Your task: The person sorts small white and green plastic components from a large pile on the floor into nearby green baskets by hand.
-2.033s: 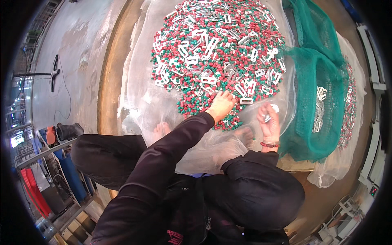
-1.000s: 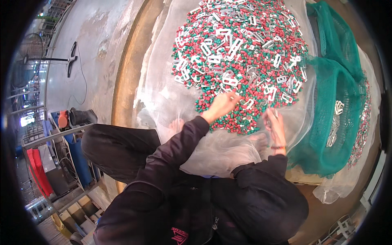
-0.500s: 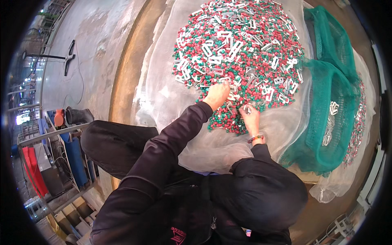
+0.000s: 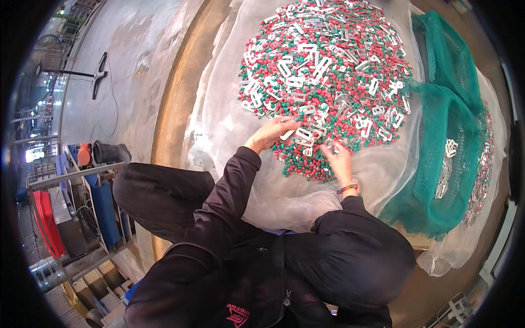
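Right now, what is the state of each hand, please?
Left hand: closed on a pale slotted piece.
Right hand: partly curled; whether it holds something cannot be told.

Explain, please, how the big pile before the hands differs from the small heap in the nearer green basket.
Size: the pile spreads wide, while the heap is much smaller. Colour: the pile mixes red, green and white; the heap looks only white and grey. Place: the pile lies on a pale sheet, the heap inside the green basket. Both contain pale loops.
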The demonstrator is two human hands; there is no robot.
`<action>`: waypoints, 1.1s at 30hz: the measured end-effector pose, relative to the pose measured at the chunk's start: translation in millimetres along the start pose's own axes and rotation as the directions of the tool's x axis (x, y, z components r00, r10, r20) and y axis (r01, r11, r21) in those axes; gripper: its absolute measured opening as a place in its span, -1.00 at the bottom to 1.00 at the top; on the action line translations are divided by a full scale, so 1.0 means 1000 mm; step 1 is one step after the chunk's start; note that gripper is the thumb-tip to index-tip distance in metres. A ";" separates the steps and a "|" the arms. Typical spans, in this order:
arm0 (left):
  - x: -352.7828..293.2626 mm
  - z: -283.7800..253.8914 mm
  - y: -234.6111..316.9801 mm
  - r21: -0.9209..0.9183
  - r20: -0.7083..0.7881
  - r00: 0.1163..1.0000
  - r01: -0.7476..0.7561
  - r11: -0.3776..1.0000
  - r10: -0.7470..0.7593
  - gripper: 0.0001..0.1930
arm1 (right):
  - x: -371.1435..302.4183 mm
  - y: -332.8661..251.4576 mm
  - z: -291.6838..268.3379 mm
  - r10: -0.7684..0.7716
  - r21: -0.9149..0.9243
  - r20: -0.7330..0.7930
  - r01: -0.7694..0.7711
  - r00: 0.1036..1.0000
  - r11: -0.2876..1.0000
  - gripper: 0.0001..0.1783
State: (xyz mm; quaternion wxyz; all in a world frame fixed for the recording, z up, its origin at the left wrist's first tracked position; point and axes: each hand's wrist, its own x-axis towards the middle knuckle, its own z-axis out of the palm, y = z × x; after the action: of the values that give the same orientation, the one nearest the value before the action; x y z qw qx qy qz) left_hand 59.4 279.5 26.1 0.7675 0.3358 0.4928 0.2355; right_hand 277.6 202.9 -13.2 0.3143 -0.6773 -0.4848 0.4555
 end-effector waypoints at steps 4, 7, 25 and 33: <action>-0.010 0.006 0.004 -0.315 0.069 0.997 -0.007 0.949 0.031 -0.85 | -0.005 -0.010 -0.015 0.369 0.483 0.202 -0.420 0.907 0.768 -0.70; 0.020 0.007 -0.020 0.311 -0.018 0.988 -0.138 0.940 0.151 -0.75 | -0.001 0.017 -0.022 0.334 0.471 0.266 -0.424 0.904 0.773 -0.74; 0.006 0.005 -0.011 0.432 -0.103 0.983 -0.091 0.897 0.150 -0.69 | -0.006 -0.002 -0.032 0.263 0.469 0.196 -0.326 0.945 0.821 -0.71; 0.022 0.021 -0.068 0.996 -0.058 0.916 0.023 0.091 0.397 -0.59 | -0.029 -0.023 -0.053 -0.106 0.931 0.298 -0.264 0.949 0.253 -0.61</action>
State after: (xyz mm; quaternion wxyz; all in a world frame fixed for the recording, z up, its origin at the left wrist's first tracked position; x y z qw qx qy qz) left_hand 89.7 243.6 -31.9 0.2226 0.7764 0.5896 -0.0036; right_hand 314.9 184.3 36.6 0.5598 -0.2899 -0.1125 0.7681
